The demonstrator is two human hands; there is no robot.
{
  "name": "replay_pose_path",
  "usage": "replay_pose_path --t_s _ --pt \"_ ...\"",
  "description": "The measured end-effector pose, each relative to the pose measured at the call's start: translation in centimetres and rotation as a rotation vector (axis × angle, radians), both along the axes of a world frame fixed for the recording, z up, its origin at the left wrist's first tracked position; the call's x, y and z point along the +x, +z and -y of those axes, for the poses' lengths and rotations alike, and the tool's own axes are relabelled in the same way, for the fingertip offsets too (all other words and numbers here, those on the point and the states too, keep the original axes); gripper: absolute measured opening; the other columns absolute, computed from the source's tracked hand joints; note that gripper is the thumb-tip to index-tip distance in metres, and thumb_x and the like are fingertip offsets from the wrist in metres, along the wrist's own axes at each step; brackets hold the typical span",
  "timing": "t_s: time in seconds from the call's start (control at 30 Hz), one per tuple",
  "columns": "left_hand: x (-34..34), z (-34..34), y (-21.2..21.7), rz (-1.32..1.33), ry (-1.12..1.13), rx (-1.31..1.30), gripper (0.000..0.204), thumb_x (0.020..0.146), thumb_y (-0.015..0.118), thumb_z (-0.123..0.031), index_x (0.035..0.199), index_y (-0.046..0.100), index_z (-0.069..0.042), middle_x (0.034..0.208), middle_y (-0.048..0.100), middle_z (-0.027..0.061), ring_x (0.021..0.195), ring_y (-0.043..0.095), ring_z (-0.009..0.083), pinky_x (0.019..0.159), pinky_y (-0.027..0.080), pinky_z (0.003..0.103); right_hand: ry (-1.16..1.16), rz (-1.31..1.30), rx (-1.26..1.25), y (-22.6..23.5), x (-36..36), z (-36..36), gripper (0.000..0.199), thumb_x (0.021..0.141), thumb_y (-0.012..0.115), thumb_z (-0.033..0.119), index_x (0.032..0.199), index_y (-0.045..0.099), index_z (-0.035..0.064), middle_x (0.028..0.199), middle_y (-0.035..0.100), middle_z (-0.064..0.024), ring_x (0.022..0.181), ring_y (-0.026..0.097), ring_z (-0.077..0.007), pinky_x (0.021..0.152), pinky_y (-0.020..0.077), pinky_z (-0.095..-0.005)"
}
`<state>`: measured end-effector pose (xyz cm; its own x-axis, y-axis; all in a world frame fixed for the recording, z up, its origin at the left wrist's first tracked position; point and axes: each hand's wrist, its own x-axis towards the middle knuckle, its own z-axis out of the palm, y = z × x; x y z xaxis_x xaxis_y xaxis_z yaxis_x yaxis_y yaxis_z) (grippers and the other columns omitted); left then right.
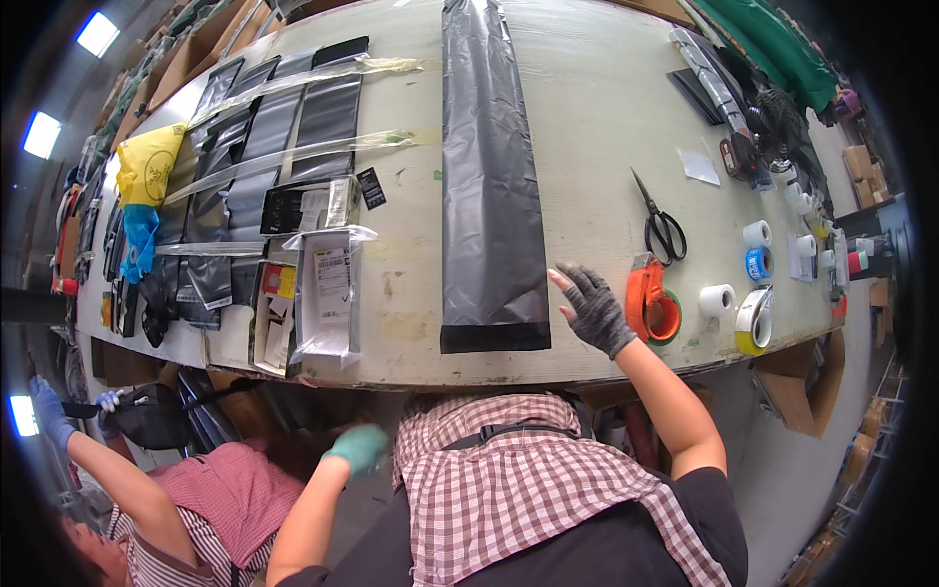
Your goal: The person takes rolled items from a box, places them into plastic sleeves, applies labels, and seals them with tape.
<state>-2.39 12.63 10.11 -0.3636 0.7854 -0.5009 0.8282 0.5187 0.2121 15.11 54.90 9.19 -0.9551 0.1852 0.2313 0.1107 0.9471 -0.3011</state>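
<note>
A long black plastic bag point(489, 186) lies flat on the table, running from its near edge to the far side. Beside the bag's near right edge is my right hand point(597, 311) in a grey glove with bare fingertips. Its fingers are stretched out, with nothing held. My left hand point(358, 450), in a green glove, hangs below the table edge next to my checked apron; motion smears its fingers. Right of my right hand stand an orange tape dispenser point(646, 298) and black-handled scissors point(664, 235).
Stacks of black bags point(264, 122) under clear strips and small open boxes point(328, 293) cover the table's left. Tape rolls point(717, 300) sit at the right. A co-worker in blue gloves point(49, 411) is at the lower left. A cardboard box point(797, 391) is below the right edge.
</note>
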Motion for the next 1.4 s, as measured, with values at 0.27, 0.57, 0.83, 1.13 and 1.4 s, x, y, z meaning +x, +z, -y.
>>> replay_pose_path --t_s 0.27,0.57,0.83,1.13,1.4 --pt "-7.5 -19.7 -2.4 -0.544 -0.724 0.780 0.053 0.082 0.050 -0.020 0.135 0.044 -0.029 0.137 0.042 0.0044 0.133 0.031 0.0241 0.113 0.020 0.042 0.576 -0.063 0.283 -2.2 -3.4 1.3 0.048 0.083 0.050 0.018 0.131 0.049 0.0214 0.135 0.046 -0.0065 0.126 0.043 -0.0223 0.107 0.0319 -0.0399" --pt "-5.8 -23.4 3.0 0.950 0.486 1.280 0.035 0.095 0.051 -0.033 0.101 0.064 -0.002 0.090 0.066 0.0046 0.086 0.059 0.0104 0.078 0.048 0.025 -0.356 -0.603 -0.878 4.0 -7.3 2.6 0.016 0.095 0.052 0.015 0.094 0.062 0.0027 0.075 0.065 -0.0058 0.068 0.060 -0.0133 0.064 0.0483 -0.0270" --pt "-10.6 -29.7 -8.7 0.403 0.980 0.504 0.054 0.092 0.041 -0.046 0.093 0.063 0.003 0.085 0.063 0.0230 0.075 0.061 0.0376 0.071 0.045 0.046 -0.932 -0.032 -0.597 -6.3 -15.2 -0.7 0.054 0.093 0.045 0.045 0.069 0.062 0.0001 0.071 0.061 -0.0238 0.066 0.057 -0.0410 0.061 0.0449 -0.0449" --pt "-7.8 -30.4 -2.6 -0.148 0.288 1.137 0.065 0.089 0.047 -0.022 0.143 0.019 0.002 0.143 0.029 0.0259 0.129 0.033 0.0399 0.100 0.037 0.043 -0.710 -0.052 0.109 -3.4 -12.1 -3.6 0.081 0.080 0.068 0.033 0.140 0.026 -0.0002 0.126 0.049 -0.0250 0.112 0.051 -0.0389 0.094 0.0416 -0.0437" --pt "-7.4 -23.6 0.9 0.346 0.242 0.414 0.043 0.082 0.059 -0.025 0.121 0.055 -0.008 0.104 0.063 0.0176 0.097 0.059 0.0346 0.086 0.046 0.040 -0.550 0.015 -0.826 -2.5 -19.6 -3.8 0.108 0.060 0.082 0.039 0.139 0.023 -0.0046 0.134 0.039 -0.0306 0.126 0.040 -0.0381 0.104 0.0349 -0.0385"
